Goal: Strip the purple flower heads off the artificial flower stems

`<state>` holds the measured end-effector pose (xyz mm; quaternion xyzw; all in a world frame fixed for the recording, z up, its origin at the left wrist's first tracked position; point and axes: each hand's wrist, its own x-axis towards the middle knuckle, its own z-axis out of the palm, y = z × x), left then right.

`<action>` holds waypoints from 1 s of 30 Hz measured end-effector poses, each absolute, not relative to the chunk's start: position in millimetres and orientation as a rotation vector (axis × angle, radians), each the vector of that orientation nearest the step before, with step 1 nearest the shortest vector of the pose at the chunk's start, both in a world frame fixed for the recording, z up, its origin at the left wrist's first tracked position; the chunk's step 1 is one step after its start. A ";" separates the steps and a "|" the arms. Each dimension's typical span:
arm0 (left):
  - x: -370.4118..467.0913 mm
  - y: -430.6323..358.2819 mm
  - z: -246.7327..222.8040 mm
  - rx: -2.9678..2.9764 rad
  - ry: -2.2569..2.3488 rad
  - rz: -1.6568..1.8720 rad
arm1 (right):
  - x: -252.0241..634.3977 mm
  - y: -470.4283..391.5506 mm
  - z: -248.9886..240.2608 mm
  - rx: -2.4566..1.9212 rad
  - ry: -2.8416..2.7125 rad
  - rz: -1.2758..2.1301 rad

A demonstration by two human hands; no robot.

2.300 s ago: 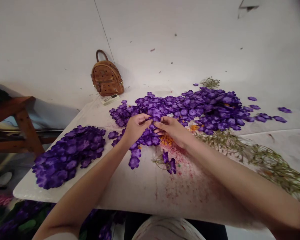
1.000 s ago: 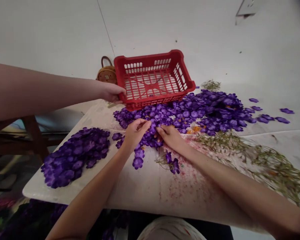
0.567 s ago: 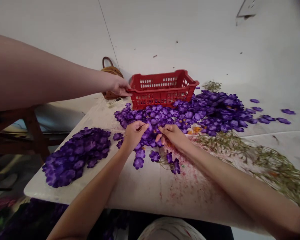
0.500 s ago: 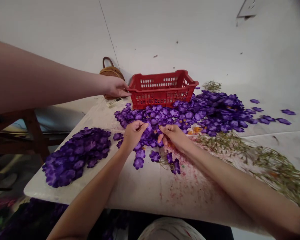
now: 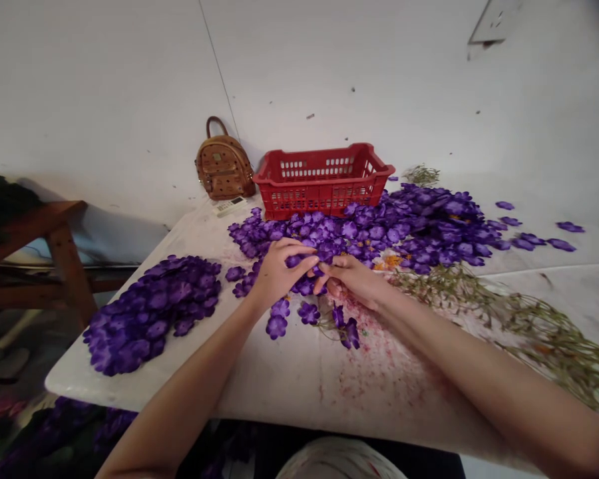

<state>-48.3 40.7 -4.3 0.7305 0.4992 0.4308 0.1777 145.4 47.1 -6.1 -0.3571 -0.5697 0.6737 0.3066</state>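
White marble surface (image 5: 299, 379): our left hand (image 5: 274, 269) and right hand (image 5: 352, 279) each pinch purple fabric flower petals (image 5: 307, 256) between their touching fingertips.

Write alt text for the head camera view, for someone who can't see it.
A person's left hand and right hand meet over a purple flower at the near edge of a large spread of purple flowers on a white table. A separate heap of flowers lies to the left; a red crate and brown bag stand behind.
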 end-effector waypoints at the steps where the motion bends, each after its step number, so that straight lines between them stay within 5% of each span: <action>1: -44.2 38.4 -2.0 2.046 1.343 1.209 | 145.1 46.8 -6.2 -0.932 -1.556 1.749; 11: -37.0 22.2 5.1 2.076 1.315 1.287 | 147.5 40.0 -2.4 -1.033 -1.783 1.254; 30: -58.7 15.7 16.0 1.941 1.598 1.181 | 163.2 26.8 -1.7 -0.980 -1.788 1.279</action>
